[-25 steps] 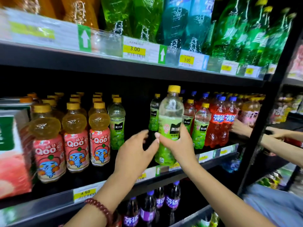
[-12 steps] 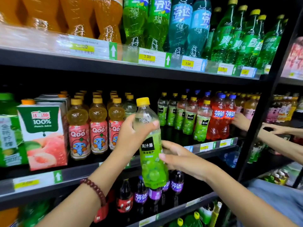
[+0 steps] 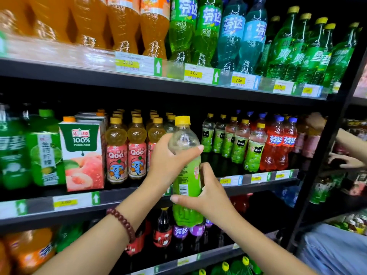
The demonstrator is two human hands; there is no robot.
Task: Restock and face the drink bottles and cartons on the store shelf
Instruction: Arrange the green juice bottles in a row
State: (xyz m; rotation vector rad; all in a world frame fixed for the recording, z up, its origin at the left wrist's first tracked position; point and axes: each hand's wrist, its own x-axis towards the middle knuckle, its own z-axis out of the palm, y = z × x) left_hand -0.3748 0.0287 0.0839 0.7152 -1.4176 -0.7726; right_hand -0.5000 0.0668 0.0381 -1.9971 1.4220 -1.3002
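Green bottle [image 3: 186, 175]: off the shelf, upright, barcode side facing out, so not faced yet.
Left hand [image 3: 168, 159]: fingers curled round the bottle's clear shoulder, thumb tip at 3 o'clock of the neck.
Right hand [image 3: 208, 193]: wrapped round the lower label from 4 o'clock.
Gap: dark slot at 12 o'clock, between the Qoo bottles [image 3: 127, 151] and the green row [image 3: 234, 143], looks like where it goes.
Shelf [image 3: 258, 177]: mostly fronted already; guessing lots done, this one left.
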